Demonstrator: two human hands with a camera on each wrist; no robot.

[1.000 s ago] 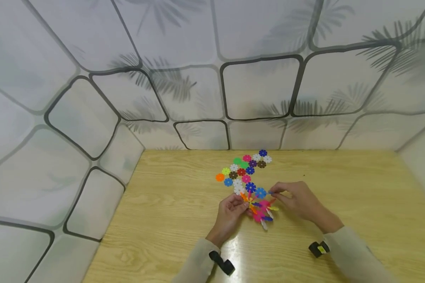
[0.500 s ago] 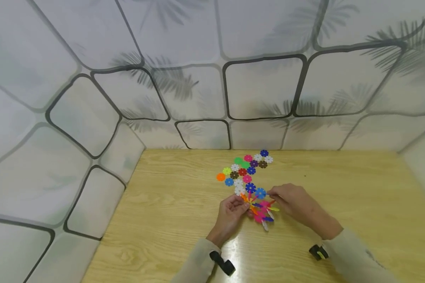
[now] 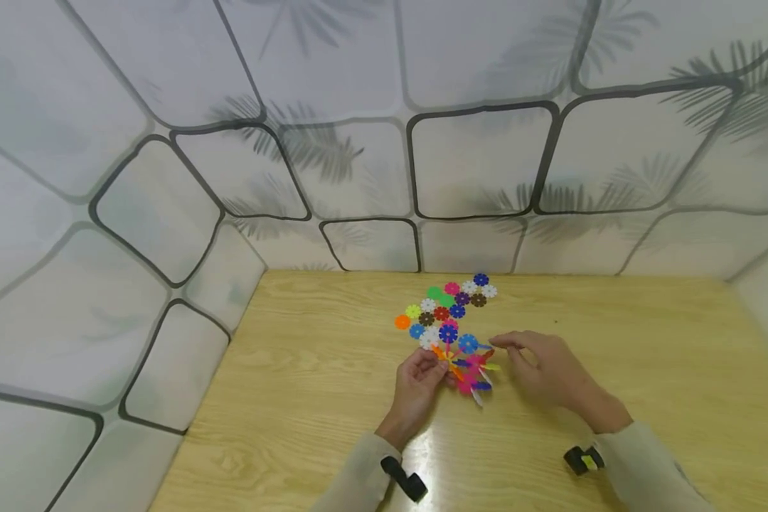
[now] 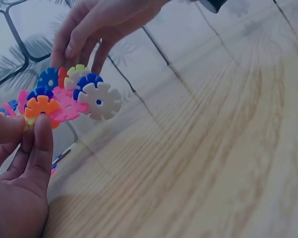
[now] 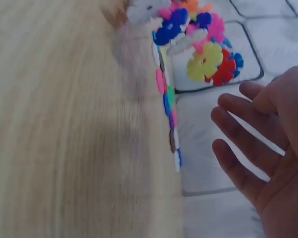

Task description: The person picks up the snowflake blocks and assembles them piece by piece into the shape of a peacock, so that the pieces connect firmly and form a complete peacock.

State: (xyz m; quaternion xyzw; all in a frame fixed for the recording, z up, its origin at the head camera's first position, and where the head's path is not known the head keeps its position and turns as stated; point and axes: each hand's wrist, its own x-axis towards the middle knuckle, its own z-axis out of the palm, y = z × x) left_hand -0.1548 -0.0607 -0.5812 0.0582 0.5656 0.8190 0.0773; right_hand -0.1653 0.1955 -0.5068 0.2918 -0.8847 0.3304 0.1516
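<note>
My left hand (image 3: 414, 387) pinches a cluster of interlocked plastic snowflake discs between thumb and fingertips, held up over the table. An orange disc (image 4: 42, 106) sits right at those fingertips. Pink discs (image 4: 68, 104), a white disc (image 4: 100, 101) and a yellow disc (image 5: 205, 61) stick out of the cluster at angles. On its far side in the head view are light blue discs (image 3: 468, 343). My right hand (image 3: 560, 370) is beside the cluster, its fingertips close to the blue and red discs. In the right wrist view its fingers are spread loosely with nothing between them.
Several loose snowflake discs lie flat on the wooden table (image 3: 307, 398) behind the cluster, among them an orange disc (image 3: 402, 322), a brown disc (image 3: 478, 300) and a dark blue disc (image 3: 481, 279). A patterned wall (image 3: 473, 163) borders the table's far edge.
My right fingers, earlier pinching a small blue disc at the cluster's edge, have let go and drawn slightly right. The blue disc stays on the cluster, which has shifted a little up in view.
</note>
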